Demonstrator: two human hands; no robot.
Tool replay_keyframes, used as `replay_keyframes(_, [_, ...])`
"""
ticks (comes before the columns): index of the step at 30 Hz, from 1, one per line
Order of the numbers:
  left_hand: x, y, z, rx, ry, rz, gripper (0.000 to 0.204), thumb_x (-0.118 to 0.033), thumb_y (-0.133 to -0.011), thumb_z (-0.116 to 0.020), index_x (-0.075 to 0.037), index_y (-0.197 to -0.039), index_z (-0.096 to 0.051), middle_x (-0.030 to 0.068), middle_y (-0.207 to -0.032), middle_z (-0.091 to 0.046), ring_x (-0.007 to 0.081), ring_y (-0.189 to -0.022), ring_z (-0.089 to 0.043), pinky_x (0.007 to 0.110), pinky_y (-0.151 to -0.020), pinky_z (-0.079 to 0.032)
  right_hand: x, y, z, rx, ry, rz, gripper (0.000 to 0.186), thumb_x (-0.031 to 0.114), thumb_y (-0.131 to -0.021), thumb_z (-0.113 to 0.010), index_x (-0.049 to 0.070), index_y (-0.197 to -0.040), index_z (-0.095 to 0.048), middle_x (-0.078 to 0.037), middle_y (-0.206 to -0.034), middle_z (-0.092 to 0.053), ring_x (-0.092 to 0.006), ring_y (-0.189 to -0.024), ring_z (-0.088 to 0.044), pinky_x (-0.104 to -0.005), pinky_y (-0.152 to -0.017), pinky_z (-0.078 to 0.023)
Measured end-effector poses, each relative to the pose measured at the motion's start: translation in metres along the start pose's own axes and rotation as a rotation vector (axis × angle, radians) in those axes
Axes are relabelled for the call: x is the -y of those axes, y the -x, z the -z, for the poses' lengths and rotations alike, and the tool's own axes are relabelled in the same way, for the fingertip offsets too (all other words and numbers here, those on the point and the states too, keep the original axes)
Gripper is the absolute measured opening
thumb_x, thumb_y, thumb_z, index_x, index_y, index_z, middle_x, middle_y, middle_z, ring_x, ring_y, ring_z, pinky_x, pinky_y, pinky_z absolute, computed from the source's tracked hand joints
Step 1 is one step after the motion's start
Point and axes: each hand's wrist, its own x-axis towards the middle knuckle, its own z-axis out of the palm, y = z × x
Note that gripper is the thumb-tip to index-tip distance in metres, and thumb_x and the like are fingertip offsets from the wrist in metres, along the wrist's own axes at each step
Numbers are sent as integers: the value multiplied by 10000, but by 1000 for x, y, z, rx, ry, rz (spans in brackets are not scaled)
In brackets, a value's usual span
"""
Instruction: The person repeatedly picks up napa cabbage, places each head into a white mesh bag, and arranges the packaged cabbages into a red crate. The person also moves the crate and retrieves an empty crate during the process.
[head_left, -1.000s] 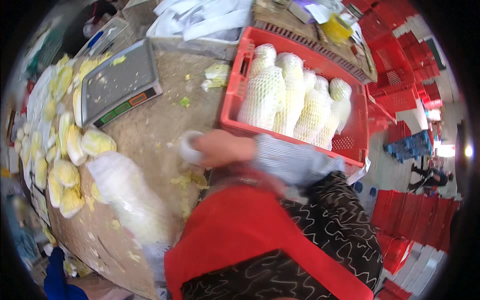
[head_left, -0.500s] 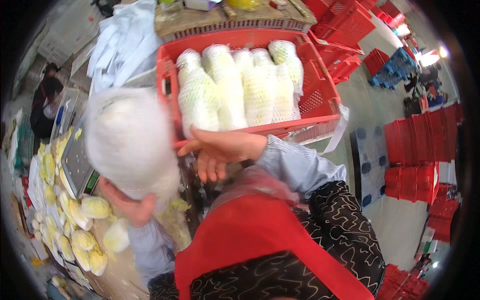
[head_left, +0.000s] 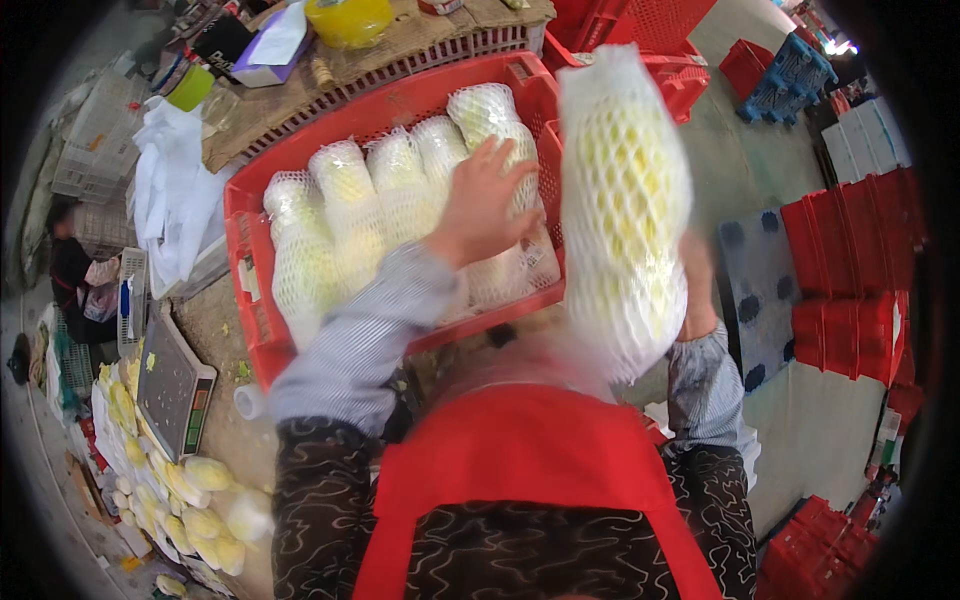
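Note:
A red plastic crate holds several napa cabbages in white foam netting, lying side by side with clear film over their far ends. My left hand reaches over the crate with fingers spread, resting on the cabbages at its right side. On the right, my right hand grips the lower part of another netted napa cabbage, held upright above and beside the crate's right edge. Most of that hand's fingers are hidden behind the cabbage.
Left of the crate stands a scale, with loose trimmed cabbages nearby. Yellow tape sits on the wooden board behind. Stacked red crates stand at the right. A person is at far left.
The wrapped cabbage has gone from my left hand at the left to my right hand at the right. My left hand has moved onto the cabbages in the crate. The view has shifted.

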Motion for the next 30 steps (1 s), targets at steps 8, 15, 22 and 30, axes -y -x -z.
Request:
replay_keyframes(8, [86, -42, -89, 127, -406, 66, 539, -394, -736, -789, -250, -1238, -658, 103, -1547, -376, 368, -1475, -221, 751, -1088, -177, 0, -92, -32, -178, 1026, 646, 959, 252, -691, -846, -21, -1441, -314, -176, -1287, -539, -288, -1163, -574, -398, -992, -474])
replay_keyframes(15, [105, -33, -88, 213, -326, 160, 472, -232, -742, -725, -116, -1197, -669, 9, -1580, -321, 293, -1484, -190, 670, -1113, -195, -72, -120, -34, -280, 2091, -175, 1061, 409, -669, -835, -124, -1397, -277, -381, -1102, -535, -429, -987, -654, -434, -773, -579])
replay_keyframes(22, [111, -29, -92, 96, -60, 88, 297, -129, -678, -702, -6, -943, -756, 56, -1592, -297, 328, -1494, -142, 666, -1112, -210, -82, -153, -10, -116, 2149, 694, 643, 200, -816, -656, 5, -1388, -437, -217, -1298, -503, -384, -1208, -492, -474, -956, -451])
replay_keyframes(30, [114, -24, -85, 156, 51, 34, 592, -190, -645, -717, 15, -1195, -645, 218, -1581, -242, 448, -1468, -158, 636, -1144, -181, -99, -168, 15, -7, 2093, 530, 570, 148, -838, -585, 6, -1376, -464, -259, -1353, -462, -420, -1211, -481, -502, -1024, -404])
